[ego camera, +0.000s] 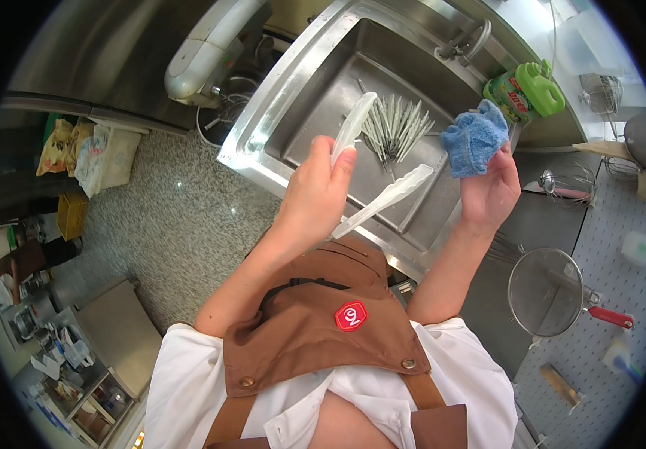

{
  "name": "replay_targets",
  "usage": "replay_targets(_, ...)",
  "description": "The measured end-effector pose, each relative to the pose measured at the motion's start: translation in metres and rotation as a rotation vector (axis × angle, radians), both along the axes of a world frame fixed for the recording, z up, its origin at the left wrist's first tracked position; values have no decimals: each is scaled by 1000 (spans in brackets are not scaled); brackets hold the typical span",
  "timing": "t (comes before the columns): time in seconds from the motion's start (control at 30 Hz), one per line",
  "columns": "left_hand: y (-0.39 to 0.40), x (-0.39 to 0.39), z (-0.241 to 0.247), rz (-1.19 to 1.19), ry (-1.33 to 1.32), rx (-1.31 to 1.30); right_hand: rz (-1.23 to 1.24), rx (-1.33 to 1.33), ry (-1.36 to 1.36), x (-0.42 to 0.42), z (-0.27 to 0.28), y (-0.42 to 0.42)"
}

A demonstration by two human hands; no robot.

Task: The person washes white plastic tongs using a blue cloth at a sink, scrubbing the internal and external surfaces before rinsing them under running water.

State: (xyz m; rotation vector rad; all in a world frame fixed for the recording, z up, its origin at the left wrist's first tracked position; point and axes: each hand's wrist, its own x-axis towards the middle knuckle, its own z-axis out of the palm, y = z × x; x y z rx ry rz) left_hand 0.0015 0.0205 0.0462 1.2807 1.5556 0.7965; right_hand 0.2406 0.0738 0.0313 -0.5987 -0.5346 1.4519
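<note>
My left hand point(320, 191) grips translucent white plastic tongs over the front of a stainless steel sink point(323, 118). One jaw of the tongs point(356, 120) points up past my thumb; the other arm point(385, 199) spreads out to the right, and their joint is partly hidden behind my hand and wrist. In my right hand point(488, 193) is a bunched blue terry cloth point(474, 140), held above the sink's right side. The cloth and the tongs are apart. Down in the basin lies a fanned bundle of thin grey-green strips point(396, 129), of a kind I cannot tell.
A faucet point(463, 45) rises at the sink's back edge, with a green detergent jug point(525, 92) beside it. Left of the sink stands a stand mixer point(210, 56). A fine-mesh strainer point(546, 292) and whisks point(567, 179) hang at right. People point(14, 258) are far left.
</note>
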Motion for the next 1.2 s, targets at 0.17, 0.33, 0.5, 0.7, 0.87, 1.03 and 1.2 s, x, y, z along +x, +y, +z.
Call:
replay_targets(0.17,2,4,-16,20,-198,-90,45,116,-242,-56,25,-22)
replay_targets(0.33,0,12,-19,32,-283,-93,61,63,-624,-109,-3,-23)
replay_targets(0.5,-2,15,-27,1,-38,51,-121,56,-737,-122,-13,-5)
replay_targets(0.7,3,16,-21,31,61,110,14,-55,-660,-125,-11,-14)
replay_targets(0.87,-4,23,-30,-5,133,94,-237,-10,-809,-126,-15,1)
replay_targets(1.03,2,24,-33,-11,174,114,-108,-48,-854,-125,-16,-16)
replay_targets(1.2,0,29,-39,-53,248,138,-231,-48,-835,-116,-23,8)
